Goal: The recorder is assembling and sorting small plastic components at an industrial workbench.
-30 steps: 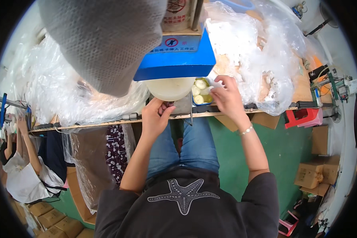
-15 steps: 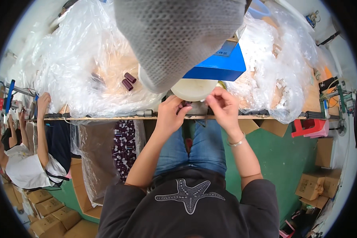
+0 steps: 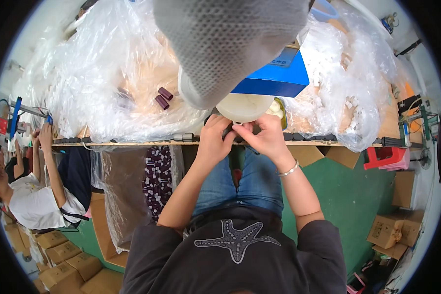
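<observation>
Both my hands meet at the table's front edge, just below a round white disc (image 3: 246, 108) on a blue machine housing (image 3: 274, 81). My left hand (image 3: 213, 138) is closed around a dark maroon tube, mostly hidden by the fingers. The fingers of my right hand (image 3: 268, 138) pinch a small white piece (image 3: 237, 123) against the tube's end; its exact shape is too small to tell. Two loose maroon tubes (image 3: 163, 98) lie on clear plastic sheeting (image 3: 98, 83) to the left. Right beside the disc sits a dish (image 3: 285, 117) with small white parts.
Grey mesh fabric (image 3: 230, 44) blocks the upper middle. Small white parts lie in plastic (image 3: 348, 103) on the right. Below the table at left, an open lined carton (image 3: 125, 196) stands beside many maroon pieces (image 3: 158, 181). A co-worker (image 3: 39, 196) sits at far left; a red stool (image 3: 379, 158) stands right.
My right hand has moved left and in, bringing the white piece to the tube in my left hand. The dish beside the disc shows more. The co-worker's arm has shifted slightly.
</observation>
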Motion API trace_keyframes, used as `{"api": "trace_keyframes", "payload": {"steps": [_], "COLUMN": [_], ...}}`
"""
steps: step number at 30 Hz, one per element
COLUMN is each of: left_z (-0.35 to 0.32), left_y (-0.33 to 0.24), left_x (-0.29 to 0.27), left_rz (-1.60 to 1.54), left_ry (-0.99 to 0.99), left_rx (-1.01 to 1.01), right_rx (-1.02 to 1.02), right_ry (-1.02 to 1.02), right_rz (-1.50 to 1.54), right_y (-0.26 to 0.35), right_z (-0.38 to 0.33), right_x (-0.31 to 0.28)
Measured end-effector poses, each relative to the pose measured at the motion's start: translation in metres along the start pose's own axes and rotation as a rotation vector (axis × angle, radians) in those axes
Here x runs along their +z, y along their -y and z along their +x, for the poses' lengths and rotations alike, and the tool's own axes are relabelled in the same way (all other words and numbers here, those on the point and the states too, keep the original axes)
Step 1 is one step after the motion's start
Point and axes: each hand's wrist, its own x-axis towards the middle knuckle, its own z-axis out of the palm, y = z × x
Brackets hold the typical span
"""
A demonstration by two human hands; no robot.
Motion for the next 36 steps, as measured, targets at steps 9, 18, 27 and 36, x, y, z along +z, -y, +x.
{"api": "trace_keyframes", "payload": {"steps": [9,18,27,36], "left_z": [-0.029,-0.035,-0.007,-0.010], "left_y": [0.005,0.006,0.004,-0.027], "left_x": [-0.018,-0.008,0.011,-0.023], "left_rz": [0.041,0.047,-0.032,-0.156], "left_ry": [-0.151,-0.192,-0.141,-0.197], "left_rx": [0.022,0.001,0.100,-0.056], "right_rx": [0.304,-0.028,0.138,-0.060], "right_ry": [-0.016,-0.178,0.119,-0.174], "right_rz": [0.198,-0.545,-0.701,-0.479], "right_y": [-0.021,-0.082,-0.125,-0.103], "right_z": [-0.038,0.059,0.096,0.084], "right_x": [-0.044,-0.118,-0.128,-0.123]}}
